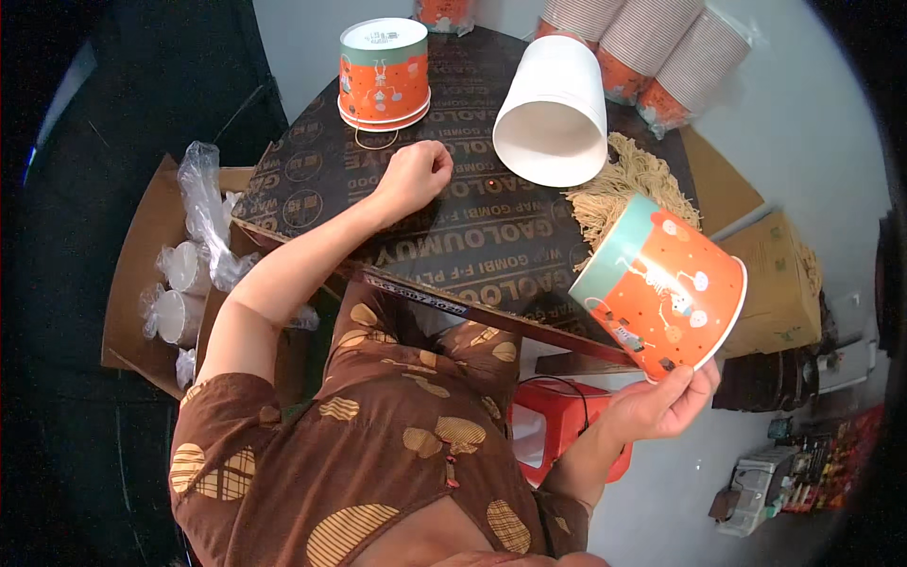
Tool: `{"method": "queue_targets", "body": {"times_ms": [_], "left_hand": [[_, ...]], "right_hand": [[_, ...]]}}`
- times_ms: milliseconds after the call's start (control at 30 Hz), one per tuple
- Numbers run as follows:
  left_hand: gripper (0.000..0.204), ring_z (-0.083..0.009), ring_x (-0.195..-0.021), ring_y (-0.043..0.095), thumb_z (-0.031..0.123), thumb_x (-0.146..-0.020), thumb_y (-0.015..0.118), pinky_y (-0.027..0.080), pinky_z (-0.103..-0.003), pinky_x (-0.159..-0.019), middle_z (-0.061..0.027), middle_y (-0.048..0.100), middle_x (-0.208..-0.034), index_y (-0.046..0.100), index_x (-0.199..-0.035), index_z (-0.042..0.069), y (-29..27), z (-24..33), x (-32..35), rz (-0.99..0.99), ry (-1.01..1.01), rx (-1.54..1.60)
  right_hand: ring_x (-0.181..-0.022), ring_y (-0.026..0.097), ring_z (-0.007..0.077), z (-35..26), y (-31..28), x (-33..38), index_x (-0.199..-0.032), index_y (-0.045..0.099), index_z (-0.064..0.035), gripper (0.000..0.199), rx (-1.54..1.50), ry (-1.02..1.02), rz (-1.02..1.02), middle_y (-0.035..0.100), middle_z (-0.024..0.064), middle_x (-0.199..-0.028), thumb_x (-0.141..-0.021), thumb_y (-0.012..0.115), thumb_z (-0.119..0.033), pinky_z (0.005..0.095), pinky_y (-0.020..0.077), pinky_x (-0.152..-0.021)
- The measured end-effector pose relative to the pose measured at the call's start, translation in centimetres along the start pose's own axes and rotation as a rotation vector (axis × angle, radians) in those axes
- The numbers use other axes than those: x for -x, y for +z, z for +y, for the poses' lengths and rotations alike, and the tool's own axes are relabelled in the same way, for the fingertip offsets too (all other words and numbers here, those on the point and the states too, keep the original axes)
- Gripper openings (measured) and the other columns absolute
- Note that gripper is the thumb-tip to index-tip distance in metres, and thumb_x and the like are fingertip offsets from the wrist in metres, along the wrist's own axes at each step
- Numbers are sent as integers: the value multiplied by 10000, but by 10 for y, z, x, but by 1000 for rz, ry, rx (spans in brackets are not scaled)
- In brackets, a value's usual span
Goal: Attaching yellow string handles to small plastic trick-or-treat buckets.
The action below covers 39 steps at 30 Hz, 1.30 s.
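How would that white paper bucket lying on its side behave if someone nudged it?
The white bucket lies on its round side, so it would probably roll in a curve, being tapered. It looks empty and thin-walled, so likely light and easily dented.

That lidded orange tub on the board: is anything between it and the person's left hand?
Nothing visible. The left hand rests fisted on the dark board, and bare board separates it from the lidded orange tub, apart from a thin cord loop beside the tub.

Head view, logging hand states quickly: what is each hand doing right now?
Left hand: closed in a loose fist on the dark round table, holding nothing visible.
Right hand: holding the orange paper bucket by its rim.
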<state>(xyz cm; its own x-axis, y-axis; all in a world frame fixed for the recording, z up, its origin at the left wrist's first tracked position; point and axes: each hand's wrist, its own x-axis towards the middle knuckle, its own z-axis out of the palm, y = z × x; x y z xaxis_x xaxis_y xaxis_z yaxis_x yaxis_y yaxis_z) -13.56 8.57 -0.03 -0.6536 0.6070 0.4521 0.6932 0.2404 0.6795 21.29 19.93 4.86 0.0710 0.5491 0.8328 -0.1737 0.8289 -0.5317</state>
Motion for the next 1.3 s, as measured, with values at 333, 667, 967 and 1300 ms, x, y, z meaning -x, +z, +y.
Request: {"method": "queue_targets", "body": {"times_ms": [333,667,967,1300], "left_hand": [[117,-391,-849,642,63,-795,580,514,-490,-765,-202,644,-844,646,-774,-31,25,-20,-21,36,152,-483],[877,-360,-1440,263,657,-957,300,205,-581,-1141,-237,343,-1510,362,-1428,-81,45,19,7,-502,375,-636],[854,-437,-1414,264,579,-953,456,244,-538,-1137,-357,268,-1484,274,-1452,-90,17,18,-10,-283,9,-705],[1015,-333,-1382,376,549,-802,721,332,-405,-1122,-283,366,-1472,274,-1464,-77,-40,78,16,-488,166,397]], "right_hand": [[-983,535,199,11,-3,4,-941,569,53,166,-2,71,-9,537,152,-1092,-954,544,-110,323,468,-842],[-986,535,202,15,3,11,-936,581,56,165,-78,140,-43,531,126,-1056,-951,532,-100,332,456,-850],[-992,516,187,29,4,5,-923,558,35,146,-87,80,-226,541,117,-1062,-968,510,-96,334,420,-891],[-952,510,288,28,47,47,-894,539,13,65,-127,-37,-369,510,149,-994,-911,539,-50,400,421,-873]]}}
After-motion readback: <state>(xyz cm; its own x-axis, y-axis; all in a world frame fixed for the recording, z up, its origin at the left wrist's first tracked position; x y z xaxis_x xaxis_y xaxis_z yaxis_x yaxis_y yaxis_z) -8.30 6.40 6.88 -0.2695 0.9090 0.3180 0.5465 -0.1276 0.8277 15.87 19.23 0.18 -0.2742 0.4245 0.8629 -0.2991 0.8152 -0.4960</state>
